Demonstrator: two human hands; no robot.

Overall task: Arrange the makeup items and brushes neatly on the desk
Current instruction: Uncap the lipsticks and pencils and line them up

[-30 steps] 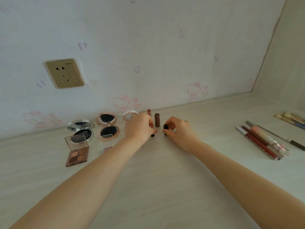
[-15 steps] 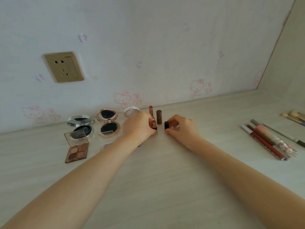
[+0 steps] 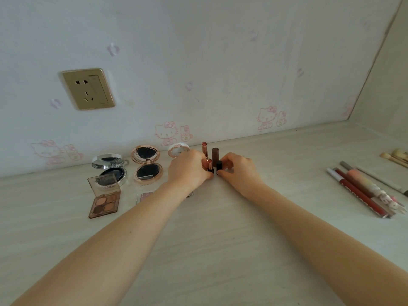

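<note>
We are standing lipsticks upright mid-desk: our left hand [image 3: 187,168] is pinching a rose-gold lipstick [image 3: 209,165], our right hand [image 3: 239,170] a black tube [image 3: 219,166]. Compacts [image 3: 146,164] look placed; pencils [image 3: 362,191] seem unsorted.

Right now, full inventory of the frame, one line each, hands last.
Desk: 1, pale wood grain, fills lower frame.
Wall socket: 1, gold, wall upper left.
Silver compact: 1, open, desk left.
Rose-gold compact: 1, open, right of the silver one.
Eyeshadow palette: 1, brown, lid up, front left.
Round white case: 1, by the wall, behind left hand.
Lipsticks: 4 upright, pink-gold, brown, black, centre.
Pencils: several, red, pink, grey, lying right.
Brushes: number unclear, cream, far right edge.
Left hand: grip on short pink-gold lipstick.
Right hand: grip on black lipstick.
</note>
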